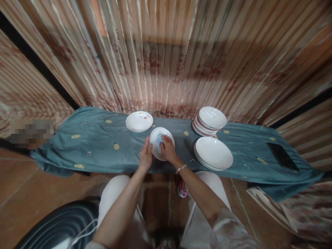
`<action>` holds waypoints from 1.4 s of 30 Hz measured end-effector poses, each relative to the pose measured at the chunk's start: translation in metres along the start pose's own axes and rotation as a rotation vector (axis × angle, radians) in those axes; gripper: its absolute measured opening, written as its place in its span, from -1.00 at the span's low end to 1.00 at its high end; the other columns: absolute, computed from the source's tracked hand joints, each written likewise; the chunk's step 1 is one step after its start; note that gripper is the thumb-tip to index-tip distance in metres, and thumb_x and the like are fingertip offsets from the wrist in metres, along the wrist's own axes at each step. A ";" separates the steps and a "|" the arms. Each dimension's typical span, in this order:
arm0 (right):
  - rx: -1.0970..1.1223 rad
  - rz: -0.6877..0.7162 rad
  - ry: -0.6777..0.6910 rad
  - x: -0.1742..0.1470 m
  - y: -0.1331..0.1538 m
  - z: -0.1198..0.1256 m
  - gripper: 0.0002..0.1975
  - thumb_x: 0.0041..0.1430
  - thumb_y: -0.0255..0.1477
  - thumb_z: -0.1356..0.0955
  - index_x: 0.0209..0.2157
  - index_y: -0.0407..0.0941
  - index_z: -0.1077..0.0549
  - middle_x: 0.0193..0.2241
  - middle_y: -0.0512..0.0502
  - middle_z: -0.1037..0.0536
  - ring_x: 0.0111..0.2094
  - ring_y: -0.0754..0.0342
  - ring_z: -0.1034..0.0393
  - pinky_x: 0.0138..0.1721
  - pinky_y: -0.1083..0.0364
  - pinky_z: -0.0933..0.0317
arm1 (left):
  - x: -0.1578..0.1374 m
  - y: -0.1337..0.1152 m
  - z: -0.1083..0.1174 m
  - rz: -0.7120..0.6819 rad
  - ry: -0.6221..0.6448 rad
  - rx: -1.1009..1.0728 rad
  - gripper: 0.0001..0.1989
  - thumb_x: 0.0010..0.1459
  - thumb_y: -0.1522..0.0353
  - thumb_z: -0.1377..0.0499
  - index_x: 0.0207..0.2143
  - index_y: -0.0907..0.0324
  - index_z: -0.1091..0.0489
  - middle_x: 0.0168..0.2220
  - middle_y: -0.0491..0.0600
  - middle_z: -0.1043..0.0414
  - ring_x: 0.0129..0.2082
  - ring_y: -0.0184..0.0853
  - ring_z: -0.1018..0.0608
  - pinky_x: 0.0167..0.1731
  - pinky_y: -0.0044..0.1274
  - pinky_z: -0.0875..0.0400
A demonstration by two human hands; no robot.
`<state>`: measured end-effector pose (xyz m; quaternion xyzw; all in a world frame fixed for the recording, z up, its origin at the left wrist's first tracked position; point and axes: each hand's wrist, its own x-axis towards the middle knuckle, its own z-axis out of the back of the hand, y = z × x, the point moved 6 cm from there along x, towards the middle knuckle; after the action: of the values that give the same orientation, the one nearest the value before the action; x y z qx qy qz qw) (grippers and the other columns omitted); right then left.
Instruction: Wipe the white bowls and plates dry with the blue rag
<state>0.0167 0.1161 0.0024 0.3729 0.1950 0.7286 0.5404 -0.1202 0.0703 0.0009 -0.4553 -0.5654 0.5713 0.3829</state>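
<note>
A white bowl (166, 132) is tilted toward me over the near middle of the table. My left hand (146, 155) grips its left rim, thumb toward the front face and fingers along the edge. A light blue cloth (159, 139) lies against the inside of the bowl. My right hand (168, 148) is closed on this cloth, pressing it to the surface, and part of the cloth is hidden under the fingers. Just behind to the left sits a white dish with a floral pattern (139, 121).
On the right stand a stack of small bowls (212, 117) and, nearer me, a stack of wide white plates (214, 153). A dark phone (282, 156) lies at the right end of the teal tablecloth (101, 152). A pleated curtain (166, 62) hangs behind the table.
</note>
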 end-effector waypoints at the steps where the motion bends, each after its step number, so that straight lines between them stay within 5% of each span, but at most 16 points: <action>1: 0.034 0.024 0.001 -0.003 0.003 -0.001 -0.59 0.18 -0.54 -0.21 0.07 -0.22 -0.36 0.12 -0.34 -0.37 0.19 -0.13 -0.18 0.28 -0.14 0.00 | 0.000 0.001 0.000 0.002 -0.001 0.001 -0.44 0.15 0.16 -0.20 0.21 0.00 -0.29 0.15 -0.03 -0.42 0.15 -0.13 -0.43 0.06 -0.30 -0.39; 10: 0.188 0.132 0.164 -0.040 0.026 0.004 -0.63 0.17 -0.58 -0.20 -0.01 -0.13 -0.40 0.05 -0.23 -0.46 0.13 -0.02 -0.28 0.22 -0.05 -0.11 | 0.004 -0.002 -0.004 -0.045 -0.029 0.031 -0.50 0.18 0.20 -0.17 0.16 0.07 -0.35 0.16 -0.01 -0.41 0.13 -0.17 -0.44 0.04 -0.38 -0.39; 15: 0.235 0.006 0.207 -0.048 0.022 0.023 -0.77 0.12 -0.55 -0.22 -0.28 -0.09 -0.48 -0.31 -0.07 -0.55 -0.24 0.03 -0.42 -0.12 0.08 -0.29 | 0.006 -0.003 -0.015 -0.013 -0.041 -0.088 -0.46 0.16 0.18 -0.19 0.19 0.07 -0.33 0.10 -0.01 -0.46 0.08 -0.19 -0.48 -0.01 -0.42 -0.43; 20: 0.374 -0.126 0.104 -0.052 0.017 0.072 -0.78 0.10 -0.45 -0.20 -0.51 -0.10 -0.43 -0.58 0.05 -0.40 -0.50 0.12 -0.28 -0.41 0.17 -0.18 | 0.004 -0.005 -0.034 0.151 -0.027 -0.317 -0.43 0.23 0.23 -0.11 0.28 0.08 -0.17 0.11 0.05 -0.44 -0.06 -0.25 -0.56 -0.18 -0.47 -0.51; 24: 0.468 -0.239 -0.063 -0.064 0.011 0.124 -0.71 0.09 -0.43 -0.19 -0.33 -0.10 -0.53 -0.44 -0.02 -0.52 -0.35 0.07 -0.39 -0.32 0.16 -0.25 | 0.000 -0.012 -0.045 0.272 0.041 -0.380 -0.44 0.25 0.27 -0.06 0.30 0.07 -0.12 0.11 0.12 -0.43 -0.28 -0.27 -0.59 -0.44 -0.47 -0.53; 26: 0.498 -0.286 -0.137 -0.073 0.006 0.147 -0.69 0.14 -0.35 -0.21 -0.24 -0.12 -0.53 -0.36 -0.08 -0.56 -0.28 0.03 -0.42 -0.26 0.13 -0.28 | -0.003 -0.015 -0.050 0.291 0.073 -0.412 -0.48 0.27 0.30 -0.04 0.27 0.10 -0.16 0.10 0.13 -0.43 -0.30 -0.30 -0.58 -0.46 -0.49 -0.53; 29: 0.478 -0.378 -0.185 -0.089 -0.007 0.171 -0.56 0.19 -0.16 -0.25 -0.07 -0.15 -0.49 -0.42 -0.09 -0.55 -0.43 0.06 -0.40 -0.40 0.13 -0.26 | -0.009 -0.016 -0.062 0.304 0.148 -0.484 -0.55 0.28 0.30 -0.04 0.20 0.13 -0.22 0.10 0.12 -0.44 -0.24 -0.30 -0.58 -0.38 -0.48 -0.55; 35: 0.275 -0.420 -0.212 -0.114 -0.017 0.196 -0.34 0.15 -0.06 -0.31 0.14 -0.23 -0.35 -0.49 -0.04 -0.54 -0.50 0.10 -0.37 -0.45 0.15 -0.25 | -0.039 -0.014 -0.090 0.346 0.313 -0.623 -0.61 0.17 0.25 -0.20 0.04 0.14 -0.37 -0.03 0.08 -0.52 -0.09 -0.18 -0.58 -0.22 -0.39 -0.55; 42: 0.251 -0.439 -0.282 -0.133 -0.014 0.211 -0.35 0.15 -0.10 -0.30 0.17 -0.18 -0.31 -0.39 -0.08 -0.59 -0.44 0.06 -0.43 -0.38 0.13 -0.32 | -0.076 -0.022 -0.120 0.401 0.389 -0.655 -0.50 0.12 0.23 -0.25 0.12 0.07 -0.32 -0.03 0.07 -0.52 -0.09 -0.15 -0.57 -0.22 -0.35 -0.56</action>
<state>0.2026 -0.0282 0.0851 0.4835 0.2826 0.5053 0.6566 0.0143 0.0348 0.0358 -0.7529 -0.5345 0.3283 0.1992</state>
